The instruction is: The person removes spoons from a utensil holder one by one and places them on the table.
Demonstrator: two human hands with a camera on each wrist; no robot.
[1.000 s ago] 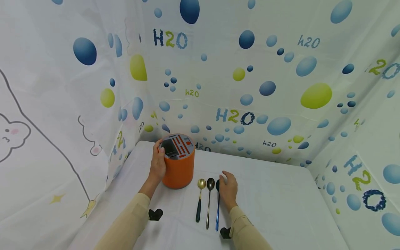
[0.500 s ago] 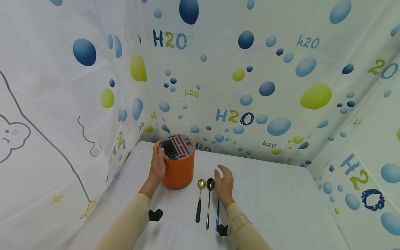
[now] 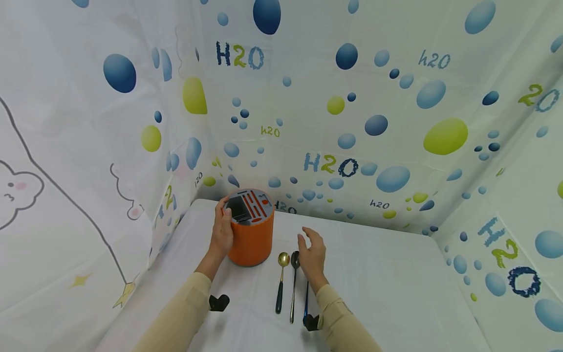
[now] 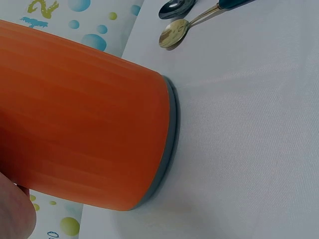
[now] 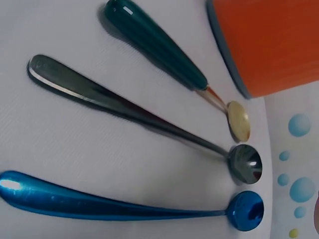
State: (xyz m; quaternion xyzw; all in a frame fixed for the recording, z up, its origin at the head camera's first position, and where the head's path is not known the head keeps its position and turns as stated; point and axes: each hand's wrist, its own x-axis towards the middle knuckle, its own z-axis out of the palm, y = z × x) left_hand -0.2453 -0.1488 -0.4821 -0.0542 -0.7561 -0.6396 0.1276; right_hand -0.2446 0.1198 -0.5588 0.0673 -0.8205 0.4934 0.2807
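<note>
My left hand (image 3: 223, 232) grips the side of an orange cylindrical utensil holder (image 3: 251, 244), whose grey top has several slots and a dark rectangular opening. The holder stands upright on the white table. To its right three long-handled spoons lie side by side: a gold one with a dark green handle (image 5: 154, 45), a dark metallic one (image 5: 124, 107) and a blue one (image 5: 109, 205). My right hand (image 3: 313, 256) hovers over the bowl end of the blue spoon with loosely bent fingers, holding nothing. In the head view it hides the blue spoon's bowl.
White cloth (image 3: 374, 274) covers the table. Behind and at both sides rise fabric walls (image 3: 299, 122) with printed drops and lettering. Black heart-shaped pieces (image 3: 219, 302) show beside each forearm.
The right hand has shifted a little left and away from me, from beside the blue spoon to over its bowl end. Left hand, holder and spoons have stayed put.
</note>
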